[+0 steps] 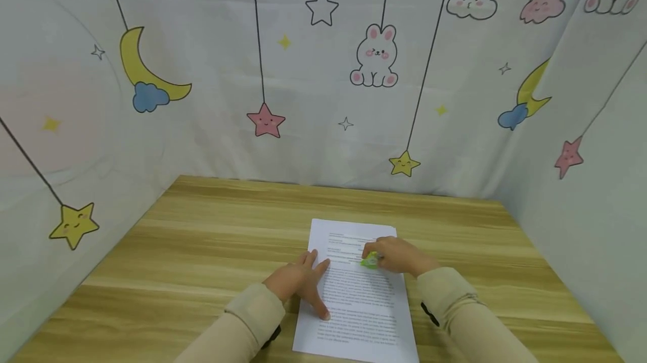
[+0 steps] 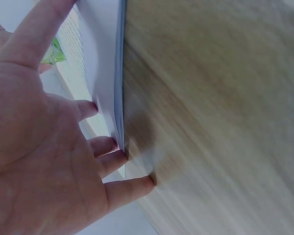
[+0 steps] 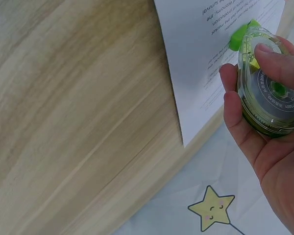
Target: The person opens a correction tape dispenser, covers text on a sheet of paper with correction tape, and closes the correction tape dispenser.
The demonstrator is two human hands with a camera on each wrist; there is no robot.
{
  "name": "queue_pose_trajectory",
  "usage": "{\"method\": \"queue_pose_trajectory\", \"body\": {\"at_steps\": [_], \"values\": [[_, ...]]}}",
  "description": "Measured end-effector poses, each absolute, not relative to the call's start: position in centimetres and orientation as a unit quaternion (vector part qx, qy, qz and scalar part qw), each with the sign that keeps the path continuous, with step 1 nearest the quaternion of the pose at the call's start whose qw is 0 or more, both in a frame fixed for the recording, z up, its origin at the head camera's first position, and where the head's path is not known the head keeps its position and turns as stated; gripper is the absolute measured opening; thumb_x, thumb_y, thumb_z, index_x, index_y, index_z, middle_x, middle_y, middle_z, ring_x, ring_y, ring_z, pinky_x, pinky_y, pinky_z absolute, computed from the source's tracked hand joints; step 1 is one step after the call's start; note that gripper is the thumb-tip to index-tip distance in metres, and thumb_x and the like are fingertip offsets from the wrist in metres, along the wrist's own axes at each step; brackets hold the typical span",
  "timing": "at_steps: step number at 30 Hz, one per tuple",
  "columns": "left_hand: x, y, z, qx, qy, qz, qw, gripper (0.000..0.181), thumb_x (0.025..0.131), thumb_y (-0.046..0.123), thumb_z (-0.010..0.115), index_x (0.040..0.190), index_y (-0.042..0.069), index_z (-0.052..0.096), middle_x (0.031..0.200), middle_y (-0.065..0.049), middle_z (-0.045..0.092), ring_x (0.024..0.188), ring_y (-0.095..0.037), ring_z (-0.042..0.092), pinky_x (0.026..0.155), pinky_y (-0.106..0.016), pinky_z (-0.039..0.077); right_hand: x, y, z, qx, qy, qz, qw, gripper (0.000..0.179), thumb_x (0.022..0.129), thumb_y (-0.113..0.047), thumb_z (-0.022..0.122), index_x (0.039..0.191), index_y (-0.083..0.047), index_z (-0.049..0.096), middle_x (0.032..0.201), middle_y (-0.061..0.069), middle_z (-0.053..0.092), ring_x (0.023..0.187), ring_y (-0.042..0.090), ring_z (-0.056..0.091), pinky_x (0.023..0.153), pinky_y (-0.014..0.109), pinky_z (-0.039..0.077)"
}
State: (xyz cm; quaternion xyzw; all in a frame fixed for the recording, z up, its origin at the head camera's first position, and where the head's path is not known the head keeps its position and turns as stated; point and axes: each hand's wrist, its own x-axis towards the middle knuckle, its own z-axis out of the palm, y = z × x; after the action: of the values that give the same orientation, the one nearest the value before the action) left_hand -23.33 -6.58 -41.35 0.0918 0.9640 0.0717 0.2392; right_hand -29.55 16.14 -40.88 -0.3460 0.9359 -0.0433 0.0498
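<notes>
Your right hand (image 3: 277,159) grips a clear tape dispenser (image 3: 270,100), thumb (image 3: 284,68) across its side, green tip (image 3: 238,37) over a printed white sheet (image 3: 186,73), wood-grain table (image 3: 88,107) beneath, smiling yellow star (image 3: 212,209) on pale cloth (image 3: 159,215) beyond the table's edge.

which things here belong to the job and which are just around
Job:
- green tape dispenser, held in the right grip
- printed sheets, left grip at their edge

Just around:
- wooden table, supporting the sheets
- patterned backdrop
</notes>
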Motion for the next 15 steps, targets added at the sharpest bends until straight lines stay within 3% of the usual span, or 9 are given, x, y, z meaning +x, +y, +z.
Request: {"method": "queue_pose_trajectory", "body": {"at_steps": [9, 15], "values": [[-23.3, -6.4, -41.1, 0.092, 0.962, 0.077, 0.245, 0.110, 0.058, 0.055, 0.080, 0.147, 0.025, 0.022, 0.156, -0.006, 0.008, 0.144, -0.027, 0.007, 0.109, -0.054, 0.024, -29.4, 17.9, -41.0, -0.332, 0.941, -0.031, 0.052, 0.031, 0.079, 0.000, 0.058, 0.099, -0.023, 0.066, 0.082, 0.001, 0.060, 0.069, 0.010, 0.046, 0.065, 0.030, 0.043], [-23.2, -6.4, -40.9, 0.093, 0.962, 0.074, 0.245, 0.110, 0.058, 0.055, 0.080, 0.147, 0.025, 0.022, 0.156, -0.007, 0.008, 0.144, -0.027, 0.007, 0.108, -0.055, 0.025, -29.2, 19.5, -41.1, -0.316, 0.946, -0.030, 0.058, 0.029, 0.080, -0.001, 0.059, 0.099, -0.023, 0.066, 0.083, 0.000, 0.060, 0.072, 0.011, 0.048, 0.068, 0.033, 0.044]]}}
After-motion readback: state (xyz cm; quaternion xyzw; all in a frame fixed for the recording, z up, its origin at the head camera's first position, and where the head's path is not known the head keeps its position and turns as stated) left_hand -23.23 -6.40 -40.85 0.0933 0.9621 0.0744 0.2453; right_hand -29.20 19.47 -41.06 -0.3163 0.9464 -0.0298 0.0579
